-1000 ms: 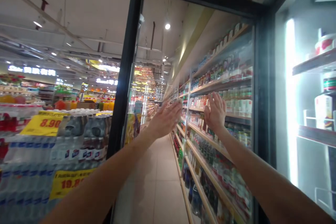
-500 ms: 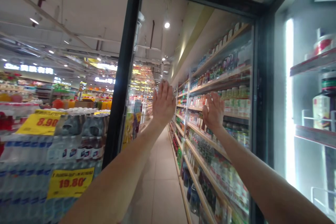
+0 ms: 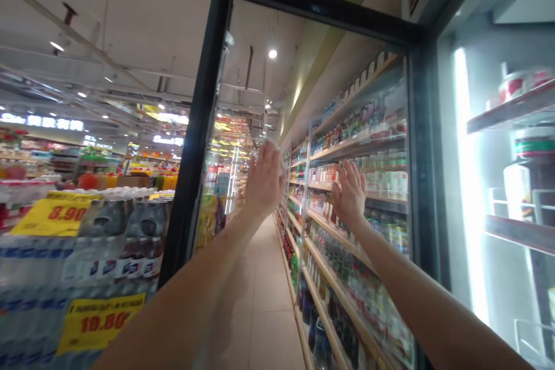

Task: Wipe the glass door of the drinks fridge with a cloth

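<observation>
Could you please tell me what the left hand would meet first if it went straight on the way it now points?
Most likely the glass of the open door; the left hand may even be touching it, as depth is hard to judge here.

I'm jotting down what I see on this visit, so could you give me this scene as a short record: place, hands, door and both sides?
Place: shop interior
Left hand: raised, open, holding nothing
Right hand: raised, open, holding nothing
Contact with glass: cannot be told
Door: black-framed glass door, swung open
Left side: packed bottles; yellow price signs, 8.90 and 19.80
Right side: lit cooler with a dark bottle
</observation>
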A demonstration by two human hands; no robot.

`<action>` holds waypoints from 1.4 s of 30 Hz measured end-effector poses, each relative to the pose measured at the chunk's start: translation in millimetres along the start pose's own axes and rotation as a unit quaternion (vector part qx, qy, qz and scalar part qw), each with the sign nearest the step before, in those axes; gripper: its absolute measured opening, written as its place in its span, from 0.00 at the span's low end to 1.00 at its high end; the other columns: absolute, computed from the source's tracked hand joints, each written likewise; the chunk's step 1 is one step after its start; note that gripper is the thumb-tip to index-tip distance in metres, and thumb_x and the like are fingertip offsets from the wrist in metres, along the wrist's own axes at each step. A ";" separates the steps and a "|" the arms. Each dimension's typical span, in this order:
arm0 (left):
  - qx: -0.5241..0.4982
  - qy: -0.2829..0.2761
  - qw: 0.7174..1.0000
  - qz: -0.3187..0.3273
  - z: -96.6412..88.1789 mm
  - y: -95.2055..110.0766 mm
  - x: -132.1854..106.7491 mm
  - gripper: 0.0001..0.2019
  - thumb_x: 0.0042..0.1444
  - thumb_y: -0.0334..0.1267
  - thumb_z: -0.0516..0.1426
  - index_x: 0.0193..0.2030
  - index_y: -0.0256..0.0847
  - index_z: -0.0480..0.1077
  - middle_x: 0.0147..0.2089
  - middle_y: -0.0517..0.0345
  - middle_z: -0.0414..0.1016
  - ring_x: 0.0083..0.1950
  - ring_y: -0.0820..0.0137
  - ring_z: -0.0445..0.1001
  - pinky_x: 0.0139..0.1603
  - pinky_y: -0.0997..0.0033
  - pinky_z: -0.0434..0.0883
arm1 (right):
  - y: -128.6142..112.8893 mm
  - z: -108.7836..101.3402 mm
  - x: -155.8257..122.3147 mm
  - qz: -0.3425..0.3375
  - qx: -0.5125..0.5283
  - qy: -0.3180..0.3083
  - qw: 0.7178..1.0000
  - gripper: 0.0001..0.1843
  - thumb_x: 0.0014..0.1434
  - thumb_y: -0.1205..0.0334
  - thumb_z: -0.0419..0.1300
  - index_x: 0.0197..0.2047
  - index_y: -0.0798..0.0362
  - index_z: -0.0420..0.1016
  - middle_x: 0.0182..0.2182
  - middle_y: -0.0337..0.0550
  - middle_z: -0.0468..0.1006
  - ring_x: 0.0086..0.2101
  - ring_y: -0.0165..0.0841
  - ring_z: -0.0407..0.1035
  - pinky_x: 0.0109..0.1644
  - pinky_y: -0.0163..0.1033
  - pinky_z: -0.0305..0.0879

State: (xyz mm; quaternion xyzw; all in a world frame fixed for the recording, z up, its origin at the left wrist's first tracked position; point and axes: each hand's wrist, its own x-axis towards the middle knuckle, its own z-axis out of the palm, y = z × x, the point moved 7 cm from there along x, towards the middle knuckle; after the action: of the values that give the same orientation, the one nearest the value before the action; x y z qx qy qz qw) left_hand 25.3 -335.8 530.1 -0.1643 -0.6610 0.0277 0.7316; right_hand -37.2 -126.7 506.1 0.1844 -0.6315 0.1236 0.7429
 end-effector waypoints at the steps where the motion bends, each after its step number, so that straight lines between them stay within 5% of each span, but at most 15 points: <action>1: -0.006 -0.036 0.996 0.076 6.4 17.4 -2.9 0.26 0.62 0.40 0.44 0.66 0.35 0.50 0.68 0.45 0.52 0.71 0.62 0.43 0.67 0.53 0.51 | -0.2 -0.2 0.0 0.001 0.002 0.002 1.000 0.26 0.61 0.59 0.45 0.62 0.50 0.59 0.61 0.50 0.62 0.62 0.40 0.52 0.64 0.54 0.47; 3: -0.011 -0.084 0.980 0.178 14.9 39.4 -4.4 0.24 0.63 0.40 0.44 0.65 0.37 0.53 0.67 0.49 0.55 0.70 0.65 0.47 0.68 0.56 0.50 | -0.2 -0.2 -0.1 0.004 0.007 0.002 1.000 0.25 0.61 0.59 0.45 0.62 0.49 0.59 0.61 0.50 0.62 0.62 0.40 0.52 0.64 0.55 0.47; 4: -0.005 -0.085 0.981 0.175 15.8 39.6 0.4 0.23 0.63 0.40 0.44 0.64 0.37 0.54 0.67 0.50 0.55 0.70 0.65 0.48 0.68 0.56 0.50 | 0.0 -0.1 -0.2 0.006 0.009 0.002 1.000 0.25 0.62 0.60 0.45 0.62 0.49 0.60 0.61 0.50 0.62 0.62 0.40 0.52 0.64 0.55 0.48; 7: 0.022 -0.041 0.999 0.029 11.0 18.5 20.7 0.24 0.63 0.41 0.43 0.64 0.32 0.55 0.68 0.44 0.52 0.70 0.59 0.47 0.67 0.50 0.51 | 0.9 0.0 -0.6 0.006 0.019 0.001 1.000 0.24 0.62 0.59 0.44 0.61 0.49 0.61 0.61 0.49 0.63 0.62 0.40 0.52 0.63 0.55 0.48; 9: 0.019 -0.044 0.999 0.024 13.5 24.3 21.4 0.24 0.63 0.40 0.43 0.63 0.31 0.55 0.68 0.44 0.51 0.70 0.58 0.45 0.66 0.51 0.52 | 2.1 0.0 -1.1 0.006 0.029 0.003 1.000 0.24 0.62 0.59 0.43 0.61 0.49 0.61 0.61 0.49 0.63 0.63 0.40 0.52 0.64 0.56 0.48; 13: -0.040 -0.135 0.941 0.307 28.3 85.0 -9.0 0.21 0.64 0.38 0.42 0.62 0.38 0.58 0.67 0.53 0.55 0.70 0.67 0.48 0.68 0.61 0.51 | 5.8 -0.1 -2.4 0.008 0.055 0.014 0.998 0.25 0.63 0.60 0.41 0.62 0.50 0.58 0.60 0.49 0.64 0.63 0.39 0.52 0.64 0.55 0.47; 15: -0.051 -0.157 0.922 0.350 29.6 90.8 -11.7 0.21 0.64 0.38 0.42 0.62 0.39 0.58 0.67 0.55 0.55 0.69 0.70 0.49 0.68 0.61 0.49 | 7.6 -0.8 -2.9 0.009 0.070 0.023 0.997 0.26 0.63 0.59 0.40 0.63 0.52 0.58 0.59 0.50 0.65 0.62 0.38 0.53 0.64 0.54 0.48; 20: -0.047 -0.111 0.990 0.070 20.7 38.9 31.2 0.26 0.62 0.40 0.44 0.66 0.32 0.50 0.69 0.45 0.50 0.71 0.59 0.43 0.68 0.50 0.47 | 11.6 -3.5 -2.1 0.020 0.101 0.024 0.994 0.26 0.63 0.57 0.40 0.62 0.53 0.59 0.59 0.50 0.66 0.62 0.39 0.53 0.65 0.55 0.46; 26: -0.138 -0.137 0.977 0.085 28.4 53.0 13.4 0.29 0.60 0.36 0.43 0.67 0.30 0.41 0.69 0.44 0.49 0.70 0.63 0.44 0.68 0.57 0.50 | -19.2 -13.0 7.8 0.028 0.173 0.054 0.983 0.24 0.63 0.57 0.42 0.59 0.51 0.62 0.59 0.49 0.65 0.61 0.38 0.55 0.63 0.55 0.50; 30: -0.110 -0.062 0.991 0.039 17.5 24.7 7.3 0.36 0.59 0.48 0.47 0.67 0.27 0.39 0.69 0.35 0.46 0.70 0.57 0.43 0.67 0.51 0.51 | -67.4 -6.9 16.3 -0.012 0.206 0.019 0.978 0.22 0.64 0.58 0.42 0.56 0.53 0.66 0.55 0.50 0.70 0.55 0.35 0.63 0.60 0.48 0.58; 32: -0.088 -0.051 0.993 0.054 9.8 10.6 3.4 0.38 0.58 0.51 0.48 0.67 0.29 0.40 0.68 0.35 0.48 0.70 0.55 0.44 0.66 0.47 0.50 | -84.6 -2.8 22.3 -0.007 0.146 -0.008 0.989 0.22 0.63 0.55 0.44 0.56 0.53 0.67 0.55 0.49 0.70 0.55 0.38 0.62 0.62 0.52 0.51; 36: -0.096 -0.045 0.990 0.096 -0.8 -0.7 -3.8 0.30 0.63 0.42 0.42 0.68 0.34 0.37 0.68 0.41 0.52 0.70 0.63 0.48 0.67 0.55 0.52 | -103.7 2.3 44.9 -0.009 0.036 -0.059 0.998 0.27 0.59 0.51 0.52 0.61 0.47 0.61 0.59 0.46 0.66 0.60 0.45 0.53 0.64 0.62 0.38; 39: -0.074 -0.034 0.995 0.058 -1.0 -1.3 -4.2 0.28 0.64 0.40 0.40 0.68 0.35 0.39 0.68 0.43 0.52 0.69 0.65 0.49 0.67 0.56 0.52 | -83.5 4.1 60.9 -0.021 0.007 -0.093 0.995 0.24 0.59 0.58 0.51 0.60 0.44 0.62 0.62 0.43 0.61 0.62 0.44 0.49 0.63 0.63 0.39; 42: -0.018 -0.059 0.997 0.049 4.8 7.6 -4.8 0.25 0.64 0.42 0.42 0.66 0.35 0.48 0.68 0.45 0.54 0.70 0.61 0.47 0.67 0.54 0.50 | -8.5 -6.8 60.7 0.039 -0.011 -0.095 0.995 0.25 0.58 0.65 0.48 0.59 0.47 0.63 0.63 0.45 0.59 0.62 0.43 0.49 0.63 0.62 0.40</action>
State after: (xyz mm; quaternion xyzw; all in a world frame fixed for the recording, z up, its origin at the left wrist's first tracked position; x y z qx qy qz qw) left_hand 21.4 -328.9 523.7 -0.2080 -0.6946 0.0614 0.6859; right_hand -17.2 -134.4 564.0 0.1624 -0.7073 0.1274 0.6761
